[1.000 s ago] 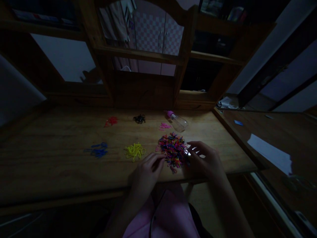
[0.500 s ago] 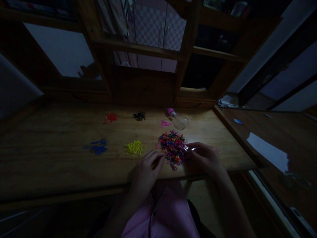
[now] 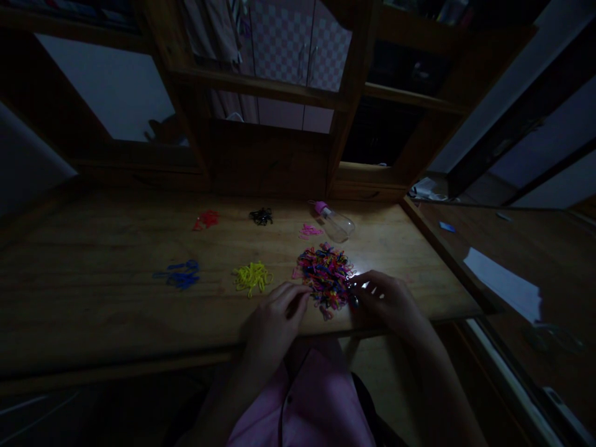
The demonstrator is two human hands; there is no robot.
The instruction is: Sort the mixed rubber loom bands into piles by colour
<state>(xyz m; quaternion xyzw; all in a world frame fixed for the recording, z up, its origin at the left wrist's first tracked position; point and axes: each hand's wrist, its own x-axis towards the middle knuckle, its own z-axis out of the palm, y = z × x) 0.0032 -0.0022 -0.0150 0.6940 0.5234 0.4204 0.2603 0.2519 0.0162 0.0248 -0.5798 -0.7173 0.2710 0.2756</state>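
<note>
A mixed pile of small coloured elastic bands (image 3: 325,277) lies on the wooden table (image 3: 116,310) just before me. My left hand (image 3: 274,316) rests at the pile's near left edge, its fingers curled with the tips touching the bands. My right hand (image 3: 388,299) is at the pile's right edge, fingers bent and pinching at the bands; what it holds is too dark to make out. Sorted little heaps lie further off: yellow (image 3: 252,276), blue (image 3: 180,275), red (image 3: 206,218), black (image 3: 261,216) and pink (image 3: 308,231).
A clear small bottle with a pink cap (image 3: 333,223) lies on its side behind the pile. A wooden shelf unit (image 3: 270,155) rises at the table's back edge. To the right stands a lower surface with a white sheet of paper (image 3: 503,284).
My right hand's fingers have drawn together from a spread pose into a pinch at the pile's right edge. My left hand has stayed at the pile's left side.
</note>
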